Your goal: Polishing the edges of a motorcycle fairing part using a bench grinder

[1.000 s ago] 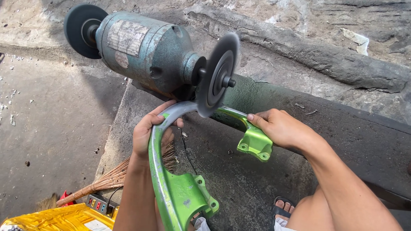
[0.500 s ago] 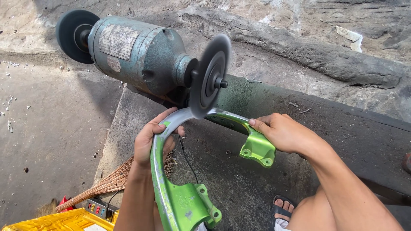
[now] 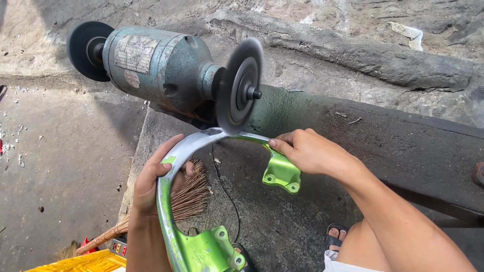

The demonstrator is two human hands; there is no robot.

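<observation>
The curved green bracket [image 3: 174,221] runs off the bottom edge of the view, so its lower mounting plate is only partly seen. The left hand [image 3: 154,181] covers a stretch of its bare metal rim, and the right hand [image 3: 307,151] hides where the other arm bends down to its lug. The grinding disc [image 3: 239,93] overlaps the bracket's top — whether they touch cannot be told. The broom [image 3: 186,194] is partly behind the left hand. A yellow crate [image 3: 80,263] and a sandalled foot [image 3: 335,236] are cut off at the bottom edge. The motor's plate [image 3: 133,53] is too small to read.
</observation>
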